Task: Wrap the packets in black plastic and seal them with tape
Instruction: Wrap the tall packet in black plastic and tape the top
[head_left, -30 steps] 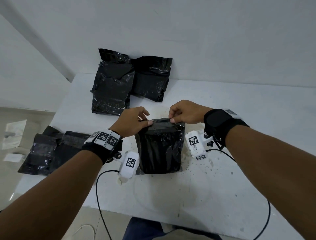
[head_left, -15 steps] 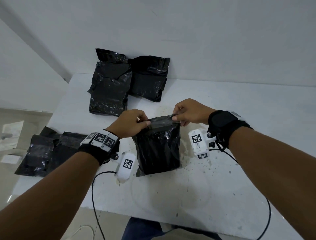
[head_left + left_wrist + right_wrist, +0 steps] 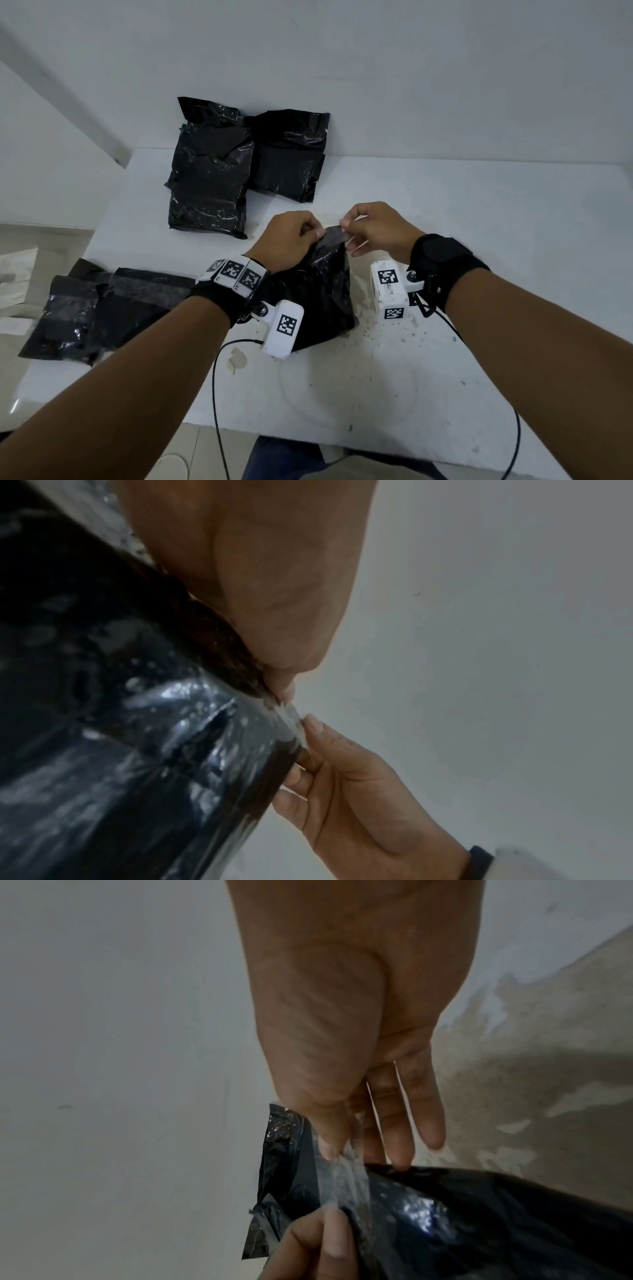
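A packet wrapped in black plastic (image 3: 315, 294) stands tilted on the white table (image 3: 445, 212) in front of me. My left hand (image 3: 313, 233) grips its top left edge, fingers curled over the plastic. My right hand (image 3: 346, 228) pinches a strip of clear tape (image 3: 334, 236) between thumb and forefinger at the packet's top. In the right wrist view the tape (image 3: 346, 1172) runs from my right fingertips down onto the packet (image 3: 479, 1218), beside my left thumb (image 3: 332, 1240). The left wrist view shows the glossy packet (image 3: 137, 750) and the tape (image 3: 293, 721) at its edge.
Two wrapped black packets (image 3: 209, 185) (image 3: 287, 154) lie at the back of the table against the wall. More taped black packets (image 3: 102, 308) lie at the left edge. Camera cables (image 3: 215, 394) hang over the near edge. The tabletop is chipped and speckled.
My hands have drawn closer together at the packet's top. The top edge has gone from flat and wide to gathered, and the packet has tilted to the left.
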`<act>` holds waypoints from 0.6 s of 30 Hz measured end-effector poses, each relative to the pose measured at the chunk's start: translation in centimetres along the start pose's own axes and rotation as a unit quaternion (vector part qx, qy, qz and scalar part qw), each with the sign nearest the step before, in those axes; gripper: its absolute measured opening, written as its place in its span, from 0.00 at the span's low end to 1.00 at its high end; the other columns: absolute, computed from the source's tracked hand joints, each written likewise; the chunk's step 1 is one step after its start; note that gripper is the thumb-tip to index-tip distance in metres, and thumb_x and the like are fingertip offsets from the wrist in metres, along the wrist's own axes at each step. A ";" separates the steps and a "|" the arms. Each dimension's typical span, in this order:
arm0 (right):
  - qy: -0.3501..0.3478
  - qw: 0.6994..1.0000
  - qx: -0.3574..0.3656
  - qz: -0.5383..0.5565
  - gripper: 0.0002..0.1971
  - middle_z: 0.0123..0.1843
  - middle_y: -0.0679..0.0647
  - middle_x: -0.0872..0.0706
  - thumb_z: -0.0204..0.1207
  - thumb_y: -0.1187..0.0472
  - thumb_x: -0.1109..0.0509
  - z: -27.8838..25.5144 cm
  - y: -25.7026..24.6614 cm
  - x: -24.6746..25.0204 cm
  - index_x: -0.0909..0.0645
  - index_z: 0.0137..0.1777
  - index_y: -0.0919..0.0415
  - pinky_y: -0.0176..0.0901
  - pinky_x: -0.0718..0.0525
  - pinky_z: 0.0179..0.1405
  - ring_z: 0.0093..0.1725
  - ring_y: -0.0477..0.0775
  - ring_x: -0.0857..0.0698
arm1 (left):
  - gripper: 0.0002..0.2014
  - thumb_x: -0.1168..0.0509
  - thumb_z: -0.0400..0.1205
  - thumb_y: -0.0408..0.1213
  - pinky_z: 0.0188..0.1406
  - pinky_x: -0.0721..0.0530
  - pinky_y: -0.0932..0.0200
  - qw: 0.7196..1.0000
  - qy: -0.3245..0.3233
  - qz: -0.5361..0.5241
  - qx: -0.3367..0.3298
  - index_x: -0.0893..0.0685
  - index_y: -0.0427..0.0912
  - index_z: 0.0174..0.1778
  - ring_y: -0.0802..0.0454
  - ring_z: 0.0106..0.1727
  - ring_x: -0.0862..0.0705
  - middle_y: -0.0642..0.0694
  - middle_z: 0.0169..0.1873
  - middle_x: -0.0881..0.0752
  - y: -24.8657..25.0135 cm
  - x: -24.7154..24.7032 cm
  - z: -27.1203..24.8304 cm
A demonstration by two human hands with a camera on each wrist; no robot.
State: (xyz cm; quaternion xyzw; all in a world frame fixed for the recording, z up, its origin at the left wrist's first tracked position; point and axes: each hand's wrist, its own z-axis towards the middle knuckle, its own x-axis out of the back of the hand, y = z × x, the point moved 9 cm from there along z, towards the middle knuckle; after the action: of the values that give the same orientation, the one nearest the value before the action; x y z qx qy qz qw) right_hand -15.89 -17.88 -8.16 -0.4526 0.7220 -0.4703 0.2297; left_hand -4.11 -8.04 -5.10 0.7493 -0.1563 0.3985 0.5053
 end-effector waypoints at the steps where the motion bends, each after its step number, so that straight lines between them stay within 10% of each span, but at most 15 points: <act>1: 0.006 1.000 -0.007 0.018 0.05 0.39 0.58 0.13 0.83 0.63 0.31 0.0 0.4 0.0 0.19 0.47 0.63 0.48 0.10 0.38 0.31 0.53 0.14 | 0.04 0.33 0.85 0.41 0.40 0.24 0.71 1.000 0.005 -0.013 -0.004 0.17 0.46 0.53 0.62 0.38 0.18 0.52 0.37 0.13 0.1 0.0 -0.1; 18: 0.023 0.997 -0.035 0.069 0.07 0.36 0.56 0.15 0.84 0.60 0.31 0.1 1.8 0.1 0.19 0.46 0.62 0.45 0.12 0.34 0.31 0.53 0.15 | 0.14 0.28 0.82 0.39 0.46 0.19 0.62 0.998 0.034 -0.002 -0.056 0.18 0.44 0.62 0.57 0.40 0.16 0.54 0.35 0.15 1.1 0.3 -0.2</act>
State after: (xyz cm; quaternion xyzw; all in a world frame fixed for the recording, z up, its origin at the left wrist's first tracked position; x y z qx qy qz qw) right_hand -16.63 -17.77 -9.78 -0.3988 0.7724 -0.4381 0.2290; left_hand -4.73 -8.27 -4.15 0.7062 -0.1595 0.4133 0.5523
